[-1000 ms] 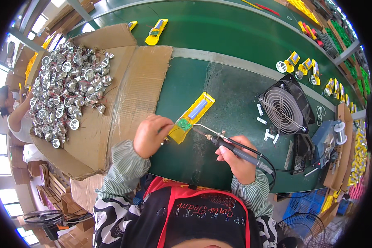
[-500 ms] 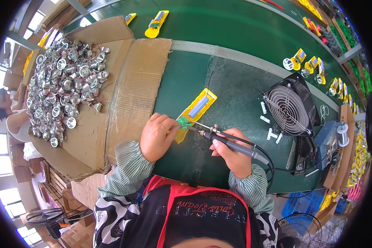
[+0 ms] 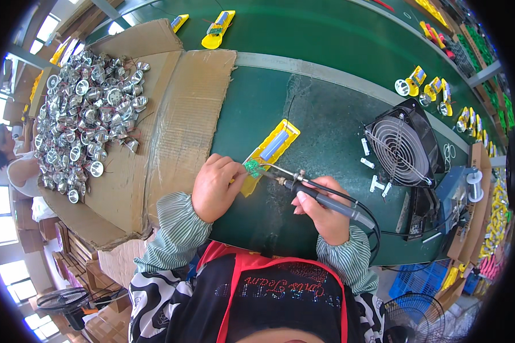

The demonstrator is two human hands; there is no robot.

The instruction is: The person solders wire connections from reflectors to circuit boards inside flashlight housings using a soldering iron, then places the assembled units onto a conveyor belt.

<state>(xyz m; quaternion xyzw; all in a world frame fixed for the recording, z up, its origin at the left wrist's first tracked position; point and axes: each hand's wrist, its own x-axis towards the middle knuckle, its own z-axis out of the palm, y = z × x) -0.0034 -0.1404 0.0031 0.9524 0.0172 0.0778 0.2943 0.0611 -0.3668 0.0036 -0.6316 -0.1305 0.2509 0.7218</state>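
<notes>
My left hand [image 3: 216, 186] is closed, its thumb and fingers pinching a small green circuit board [image 3: 253, 166]. The board sits over the near part of a yellow plastic casing [image 3: 292, 132], which lies slanted on the green work table. A blue cylindrical battery [image 3: 274, 145] rests in the casing's far part. My right hand [image 3: 329, 217] is wrapped round a grey and black soldering iron [image 3: 326, 201] with a thin metal tube along its front. Its tip points left at the board; whether they touch is too small to tell.
At left, an open cardboard box [image 3: 183, 126] holds many silvery lamp reflectors [image 3: 97, 108]. A black fan with a wire guard [image 3: 397, 151], white plastic pieces [image 3: 376, 183] and a solder spool [image 3: 474, 186] stand right. More yellow casings [image 3: 217, 30] lie across the far side. A person [image 3: 23, 166] is at far left.
Both hands keep their hold, and the iron stays close to the board. The view has shifted very slightly, and the surroundings sit a little higher in it.
</notes>
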